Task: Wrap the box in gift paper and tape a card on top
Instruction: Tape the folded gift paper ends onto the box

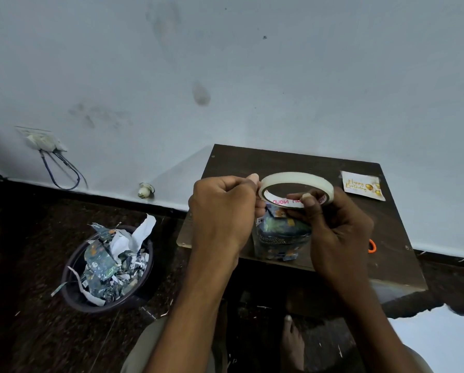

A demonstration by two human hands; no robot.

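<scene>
— Dark speckled floor under me, and a small dark table [301, 160] against the pale wall. What step are you on?

— Taping, I reckon. My right hand [338, 230] grips the tape roll [297, 188] by its near rim, thumb inside the ring, and my left hand [222, 211] pinches at the roll's nine o'clock edge, where the loose end seems to be.

— And the box?

— The wrapped box [279, 238] sits on the table directly below the roll, between my wrists, already covered in patterned paper.

— What's next?

— Probably pulling out a strip, tearing it cleanly, and pressing it on a flap. It could curl onto itself.

— The card?

— The birthday card [363, 185] lies flat at two o'clock, beyond my right hand, near the wall, not yet attached.

— Anything else?

— A bin of paper scraps [109, 265] at eight o'clock on the floor.
</scene>
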